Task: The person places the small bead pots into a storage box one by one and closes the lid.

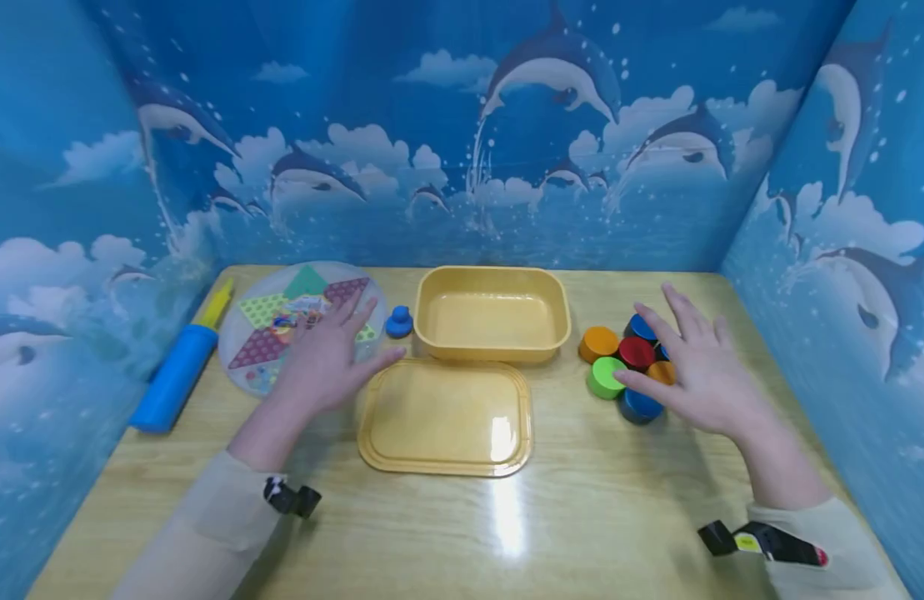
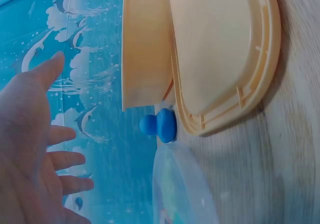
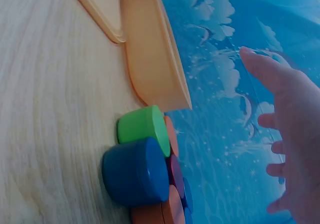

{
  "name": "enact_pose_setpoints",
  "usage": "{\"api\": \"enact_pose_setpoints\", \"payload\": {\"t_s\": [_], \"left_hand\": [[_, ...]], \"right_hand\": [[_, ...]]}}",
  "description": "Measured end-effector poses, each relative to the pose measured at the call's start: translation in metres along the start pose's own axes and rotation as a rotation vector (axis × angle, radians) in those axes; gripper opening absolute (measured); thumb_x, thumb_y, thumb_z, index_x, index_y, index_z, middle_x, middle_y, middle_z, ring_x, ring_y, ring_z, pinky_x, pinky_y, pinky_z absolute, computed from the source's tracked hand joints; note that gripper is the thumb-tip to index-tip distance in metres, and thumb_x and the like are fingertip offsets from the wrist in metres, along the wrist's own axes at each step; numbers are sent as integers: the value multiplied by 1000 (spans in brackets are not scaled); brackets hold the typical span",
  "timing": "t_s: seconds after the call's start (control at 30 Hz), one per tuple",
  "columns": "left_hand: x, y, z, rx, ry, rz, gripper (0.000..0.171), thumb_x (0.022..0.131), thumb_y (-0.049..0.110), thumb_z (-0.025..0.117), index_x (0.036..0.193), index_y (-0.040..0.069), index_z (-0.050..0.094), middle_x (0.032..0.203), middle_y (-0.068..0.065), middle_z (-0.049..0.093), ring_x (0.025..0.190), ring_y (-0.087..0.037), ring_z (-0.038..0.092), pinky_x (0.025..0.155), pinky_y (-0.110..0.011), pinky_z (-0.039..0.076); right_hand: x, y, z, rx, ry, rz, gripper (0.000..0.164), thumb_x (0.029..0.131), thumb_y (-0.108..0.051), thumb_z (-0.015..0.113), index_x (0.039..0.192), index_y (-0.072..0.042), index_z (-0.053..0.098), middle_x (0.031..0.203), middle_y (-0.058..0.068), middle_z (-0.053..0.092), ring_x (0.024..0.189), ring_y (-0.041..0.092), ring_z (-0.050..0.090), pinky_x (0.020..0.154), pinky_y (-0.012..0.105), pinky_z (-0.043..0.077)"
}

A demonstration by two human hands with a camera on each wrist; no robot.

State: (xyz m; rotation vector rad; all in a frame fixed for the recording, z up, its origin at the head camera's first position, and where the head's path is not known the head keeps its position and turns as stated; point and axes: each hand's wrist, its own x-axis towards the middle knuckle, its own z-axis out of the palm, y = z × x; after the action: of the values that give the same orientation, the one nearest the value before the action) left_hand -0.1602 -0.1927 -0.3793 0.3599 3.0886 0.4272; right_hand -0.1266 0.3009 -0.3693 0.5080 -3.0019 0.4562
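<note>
My left hand (image 1: 322,358) is held over the near right part of a round translucent disc (image 1: 240,375) with patterned triangles, its fingers spread and nothing in them. To its right stands a small blue knobbed piece (image 1: 399,322), also seen in the left wrist view as a blue piece (image 2: 166,125) beside the lid. With fingers spread and holding nothing, my right hand (image 1: 705,375) hovers by a cluster of round coloured tubs: a green tub (image 1: 606,377), an orange tub (image 1: 600,343), a dark red tub (image 1: 636,353) and a blue tub (image 1: 641,407) among them. The hand partly hides the cluster.
An open yellow box (image 1: 491,354) stands at the middle back of the table. Right in front of it lies a flat yellow lid (image 1: 447,417). A blue cylinder (image 1: 175,379) with a yellow end lies at the left edge. Dolphin-printed curtains (image 1: 462,217) enclose three sides.
</note>
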Motion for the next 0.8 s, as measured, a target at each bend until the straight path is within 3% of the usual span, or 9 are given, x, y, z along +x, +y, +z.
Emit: {"api": "enact_pose_setpoints", "payload": {"t_s": [0.07, 0.13, 0.23, 0.3, 0.37, 0.53, 0.8], "left_hand": [[1, 1, 0, -88, 33, -16, 99, 96, 80, 51, 168, 15, 30, 169, -16, 32, 150, -45, 35, 122, -77, 19], [2, 1, 1, -174, 52, -40, 95, 98, 76, 56, 167, 15, 33, 151, -21, 55, 131, -46, 56, 113, -70, 41], [4, 1, 5, -295, 75, -79, 92, 96, 74, 60, 165, 17, 39, 142, -19, 63, 122, -43, 62, 101, -64, 54], [5, 0, 9, -380, 81, -105, 91, 95, 75, 61, 163, 18, 43, 139, -17, 66, 121, -41, 64, 98, -61, 57], [8, -2, 14, -463, 101, -112, 89, 94, 74, 64, 160, 16, 49, 152, -12, 58, 135, -38, 58, 107, -60, 53], [15, -7, 26, -608, 119, -118, 80, 95, 66, 69, 153, 13, 57, 145, -13, 63, 128, -37, 64, 100, -54, 60], [22, -6, 39, -776, 103, -174, 71, 97, 55, 75, 149, 8, 61, 134, -14, 70, 119, -34, 69, 95, -49, 63]], "right_hand": [[-1, 4, -3, 64, 27, -10, 94, 96, -54, 75, 168, -15, 29, 176, 17, -1, 154, 55, 13, 117, 84, 11], [-3, 8, -6, 114, 49, -10, 92, 96, -48, 78, 168, -15, 30, 176, 16, 1, 153, 57, 17, 112, 86, 22], [-7, 15, -7, 182, 60, 3, 92, 96, -40, 81, 168, -13, 31, 176, 15, 2, 153, 55, 17, 106, 87, 29], [-11, 20, -7, 235, 59, 16, 91, 96, -35, 82, 168, -13, 30, 176, 14, 1, 154, 54, 16, 105, 87, 30], [-14, 26, -6, 293, 60, 22, 90, 97, -30, 82, 168, -13, 29, 176, 14, 1, 155, 53, 13, 106, 88, 28], [-22, 42, 0, 374, 71, 50, 89, 98, -24, 80, 169, -13, 27, 176, 14, 3, 156, 52, 10, 108, 89, 22], [-31, 64, 10, 394, 87, 101, 88, 98, -24, 81, 169, -15, 29, 175, 17, 13, 153, 54, 18, 112, 85, 23]]}}
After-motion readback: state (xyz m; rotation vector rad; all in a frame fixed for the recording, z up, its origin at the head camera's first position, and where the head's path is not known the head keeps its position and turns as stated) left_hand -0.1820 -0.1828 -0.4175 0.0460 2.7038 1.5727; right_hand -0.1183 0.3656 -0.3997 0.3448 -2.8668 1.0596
